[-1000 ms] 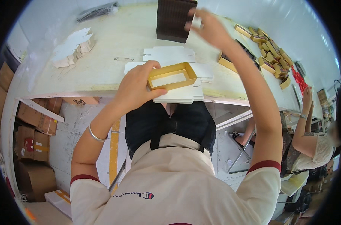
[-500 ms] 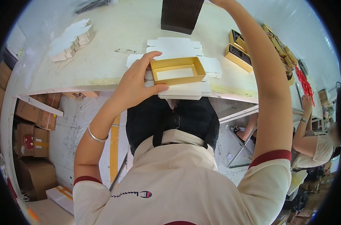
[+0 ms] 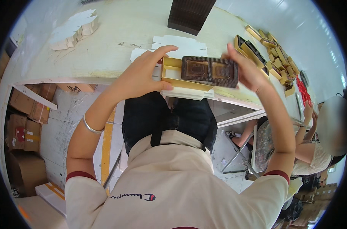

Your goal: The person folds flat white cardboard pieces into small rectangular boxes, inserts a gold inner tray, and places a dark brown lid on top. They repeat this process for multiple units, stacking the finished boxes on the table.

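Observation:
My left hand grips the left end of an open gold box, fingers over the far side and thumb along the near side. A dark brown plastic tray with two square hollows sits over the right part of the box, tilted and partly covering it. Its right end is in my right hand, which is slightly blurred. Under the box lie flat white folded cartons at the table's near edge. Beyond them stands a tall stack of dark brown trays.
White folded cartons lie at the far left of the table. Gold boxes with dark trays and a pile of gold boxes are on the right, near red ribbon. Another person sits at the right; brown cartons stand below left.
My right hand has come back from the tall tray stack with a dark tray, now over the gold box. The left hand keeps its grip on the box.

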Tool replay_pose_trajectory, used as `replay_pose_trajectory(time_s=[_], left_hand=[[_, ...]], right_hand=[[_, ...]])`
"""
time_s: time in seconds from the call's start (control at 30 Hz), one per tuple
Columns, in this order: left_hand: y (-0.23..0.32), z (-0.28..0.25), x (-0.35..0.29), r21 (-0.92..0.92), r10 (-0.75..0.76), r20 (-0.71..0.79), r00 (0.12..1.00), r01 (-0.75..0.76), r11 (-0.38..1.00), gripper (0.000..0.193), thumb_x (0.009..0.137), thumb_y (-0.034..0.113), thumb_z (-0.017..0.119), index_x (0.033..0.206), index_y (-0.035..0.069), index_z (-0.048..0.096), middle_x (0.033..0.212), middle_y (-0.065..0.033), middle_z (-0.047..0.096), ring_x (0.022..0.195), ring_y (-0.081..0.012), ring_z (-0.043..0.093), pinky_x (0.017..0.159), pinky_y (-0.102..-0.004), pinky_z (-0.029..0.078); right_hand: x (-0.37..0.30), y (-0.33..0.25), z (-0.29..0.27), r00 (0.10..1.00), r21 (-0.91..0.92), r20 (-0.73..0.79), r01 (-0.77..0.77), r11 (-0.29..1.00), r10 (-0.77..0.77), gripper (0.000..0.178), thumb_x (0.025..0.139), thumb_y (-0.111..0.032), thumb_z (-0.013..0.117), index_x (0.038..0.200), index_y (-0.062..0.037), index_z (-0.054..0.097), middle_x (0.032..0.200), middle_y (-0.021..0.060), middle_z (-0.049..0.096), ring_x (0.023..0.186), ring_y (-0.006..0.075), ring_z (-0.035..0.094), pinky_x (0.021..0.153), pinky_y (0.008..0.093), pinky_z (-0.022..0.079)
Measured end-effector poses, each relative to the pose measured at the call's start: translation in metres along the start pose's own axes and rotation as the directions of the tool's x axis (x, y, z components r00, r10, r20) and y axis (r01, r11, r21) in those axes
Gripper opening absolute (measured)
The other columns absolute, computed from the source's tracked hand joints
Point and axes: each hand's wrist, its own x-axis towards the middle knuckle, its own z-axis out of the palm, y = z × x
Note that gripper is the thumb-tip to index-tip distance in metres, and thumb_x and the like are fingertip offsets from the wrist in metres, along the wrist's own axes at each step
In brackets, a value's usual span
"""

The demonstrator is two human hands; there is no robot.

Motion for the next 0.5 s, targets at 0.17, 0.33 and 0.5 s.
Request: replay_pose_trajectory(time_s=[0.17, 0.33, 0.5], left_hand=[[-0.001, 0.002, 0.012, -0.017, -0.019, 0.103, 0.995, 0.02, 1.0, 0.083, 0.066, 0.018, 0.079, 0.138, 0.019, 0.038, 0.121, -0.0119, 0.052, 0.114, -0.0275, 0.048, 0.101, -0.0383, 0.038], [0.003, -0.001, 0.018, 0.082, 0.007, 0.142, 0.99, -0.018, 0.996, 0.073, 0.068, 0.012, 0.077, 0.134, 0.018, 0.045, 0.124, -0.0092, 0.053, 0.114, -0.0266, 0.049, 0.098, -0.0376, 0.04], [-0.007, -0.01, 0.025, 0.043, -0.017, 0.212, 0.977, 0.008, 0.999, 0.064, 0.071, 0.014, 0.075, 0.13, 0.013, 0.05, 0.123, -0.0131, 0.053, 0.107, -0.028, 0.051, 0.094, -0.0345, 0.044]], right_hand=[[0.004, 0.003, 0.016, 0.977, -0.105, -0.086, -0.205, 0.973, 0.197, 0.058, 0.089, -0.06, 0.048, 0.085, -0.0032, 0.059, 0.048, 0.0003, 0.048, 0.03, 0.0095, 0.036, 0.029, 0.0215, 0.027], [0.019, -0.002, 0.024, 0.993, -0.518, -0.077, -0.116, 0.848, 0.089, 0.068, 0.092, -0.063, 0.033, 0.089, 0.0004, 0.059, 0.059, 0.0076, 0.056, 0.039, 0.0104, 0.045, 0.039, 0.0246, 0.034], [0.002, -0.001, 0.032, 0.968, -0.495, 0.07, 0.244, 0.834, -0.241, 0.058, 0.092, -0.055, 0.043, 0.114, -0.0025, 0.056, 0.074, 0.0046, 0.052, 0.069, 0.0113, 0.05, 0.065, 0.0254, 0.041]])
